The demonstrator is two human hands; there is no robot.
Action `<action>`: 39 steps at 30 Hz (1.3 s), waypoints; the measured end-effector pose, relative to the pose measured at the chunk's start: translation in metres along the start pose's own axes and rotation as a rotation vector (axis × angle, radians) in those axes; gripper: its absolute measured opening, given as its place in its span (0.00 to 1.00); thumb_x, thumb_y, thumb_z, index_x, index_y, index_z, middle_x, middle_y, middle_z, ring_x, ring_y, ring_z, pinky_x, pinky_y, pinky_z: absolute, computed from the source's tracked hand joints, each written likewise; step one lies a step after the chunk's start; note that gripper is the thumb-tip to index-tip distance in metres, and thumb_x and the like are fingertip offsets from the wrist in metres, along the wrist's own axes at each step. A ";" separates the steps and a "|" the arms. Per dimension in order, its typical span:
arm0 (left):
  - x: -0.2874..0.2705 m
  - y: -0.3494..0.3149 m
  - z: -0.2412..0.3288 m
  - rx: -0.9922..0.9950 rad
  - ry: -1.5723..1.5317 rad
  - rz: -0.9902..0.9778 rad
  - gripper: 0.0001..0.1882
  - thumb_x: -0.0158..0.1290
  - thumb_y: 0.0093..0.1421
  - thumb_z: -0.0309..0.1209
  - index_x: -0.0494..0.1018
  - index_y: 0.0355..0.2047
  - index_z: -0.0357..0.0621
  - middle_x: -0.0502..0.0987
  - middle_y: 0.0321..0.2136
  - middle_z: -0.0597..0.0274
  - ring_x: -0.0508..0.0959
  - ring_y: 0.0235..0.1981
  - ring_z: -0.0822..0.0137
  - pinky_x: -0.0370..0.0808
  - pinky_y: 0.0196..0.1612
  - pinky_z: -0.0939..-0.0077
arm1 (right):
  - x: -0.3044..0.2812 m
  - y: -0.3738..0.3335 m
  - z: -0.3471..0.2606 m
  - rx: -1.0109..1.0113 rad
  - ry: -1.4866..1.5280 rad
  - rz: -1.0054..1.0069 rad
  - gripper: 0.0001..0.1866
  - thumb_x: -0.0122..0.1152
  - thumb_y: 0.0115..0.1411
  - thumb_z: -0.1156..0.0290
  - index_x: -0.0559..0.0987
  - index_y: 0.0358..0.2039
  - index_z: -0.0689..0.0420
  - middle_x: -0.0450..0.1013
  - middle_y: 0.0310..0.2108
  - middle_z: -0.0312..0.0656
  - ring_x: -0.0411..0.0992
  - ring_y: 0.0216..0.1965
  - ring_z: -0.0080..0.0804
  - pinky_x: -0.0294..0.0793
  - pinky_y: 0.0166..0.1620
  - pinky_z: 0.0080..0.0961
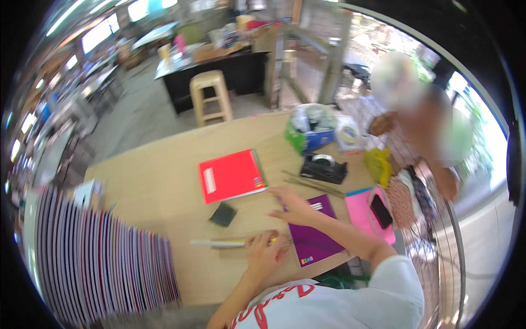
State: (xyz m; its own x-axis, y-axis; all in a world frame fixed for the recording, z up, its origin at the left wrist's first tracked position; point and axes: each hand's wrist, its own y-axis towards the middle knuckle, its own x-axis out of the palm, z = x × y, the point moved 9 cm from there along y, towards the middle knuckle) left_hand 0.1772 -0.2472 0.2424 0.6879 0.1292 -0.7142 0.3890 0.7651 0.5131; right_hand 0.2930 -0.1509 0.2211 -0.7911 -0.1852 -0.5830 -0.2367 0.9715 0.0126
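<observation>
Two hands on desk near its near edge. My left hand (266, 251) pinches yellow pencil (230, 242) against ruler, fingers clenched round it. My right hand (296, 207) lies released, flat on purple notebook (315, 238). Black eraser (223, 214) just beyond. Red notebook (232, 175) mid-desk. Tape dispenser (323, 168) toward far edge.

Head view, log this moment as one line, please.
left hand: on long pale ruler | right hand: on purple notebook | red notebook: flat on wooden table | small dark square pad: nearby
</observation>
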 end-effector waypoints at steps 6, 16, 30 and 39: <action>0.028 0.003 -0.004 0.038 0.159 -0.025 0.09 0.59 0.50 0.43 0.76 0.28 0.56 0.75 0.31 0.72 0.73 0.32 0.68 0.58 0.41 0.62 | 0.167 0.123 0.023 -0.069 -0.528 -0.357 0.46 0.57 0.50 0.34 0.66 0.55 0.63 0.63 0.48 0.67 0.63 0.52 0.63 0.67 0.52 0.52; 0.025 0.003 -0.003 0.094 0.116 -0.128 0.10 0.60 0.51 0.40 0.76 0.34 0.56 0.75 0.32 0.75 0.72 0.34 0.70 0.57 0.42 0.63 | 0.143 0.095 0.044 -0.173 -0.531 -0.424 0.24 0.54 0.53 0.43 0.83 0.37 0.47 0.73 0.43 0.49 0.70 0.43 0.46 0.72 0.42 0.40; 0.002 -0.003 -0.019 0.049 0.058 0.009 0.09 0.61 0.47 0.31 0.72 0.27 0.53 0.73 0.27 0.70 0.72 0.32 0.64 0.61 0.40 0.65 | 0.040 -0.030 0.065 -0.082 0.008 -0.713 0.25 0.61 0.55 0.51 0.81 0.42 0.61 0.77 0.37 0.52 0.74 0.39 0.38 0.72 0.42 0.30; 0.005 0.001 -0.029 0.030 -0.003 -0.044 0.18 0.63 0.46 0.33 0.70 0.37 0.51 0.73 0.34 0.67 0.73 0.35 0.64 0.64 0.41 0.67 | 0.021 -0.031 0.049 -0.006 0.591 -0.705 0.26 0.60 0.55 0.51 0.81 0.44 0.60 0.76 0.40 0.51 0.72 0.45 0.39 0.69 0.48 0.29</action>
State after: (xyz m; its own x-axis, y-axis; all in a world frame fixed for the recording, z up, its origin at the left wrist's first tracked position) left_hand 0.1634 -0.2276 0.2256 0.6714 0.0936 -0.7351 0.4372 0.7510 0.4949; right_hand 0.3113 -0.1773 0.1689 -0.6217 -0.7815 0.0524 -0.7753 0.6045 -0.1828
